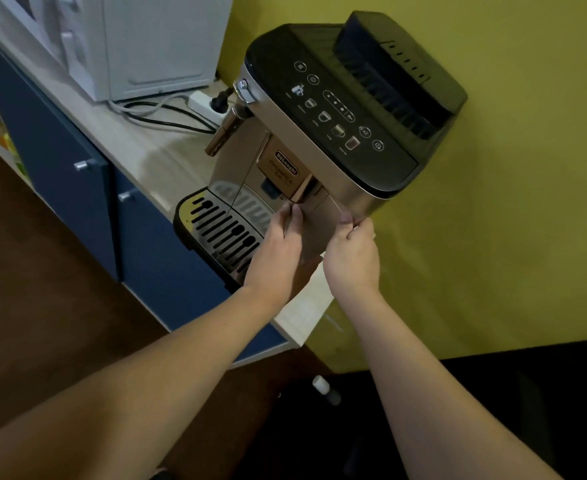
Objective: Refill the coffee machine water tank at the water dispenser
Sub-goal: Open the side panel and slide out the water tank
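Observation:
A silver and black coffee machine (pixel 337 109) stands on a light wooden counter (pixel 139 150) against a yellow wall. Its water tank front panel (pixel 314 230) sits at the machine's front right corner. My left hand (pixel 278 251) grips the panel's left edge with thumb on top. The panel's right edge is pinched by my right hand (pixel 352 254). The tank body is hidden inside the machine. No water dispenser is in view.
The drip tray (pixel 215 226) with its black grille juts out at the machine's base. A white appliance (pixel 139 43), a power strip (pixel 203 103) and cables lie behind on the counter. Blue cabinet doors (pixel 60 140) are below. A small bottle (pixel 326 389) stands on the floor.

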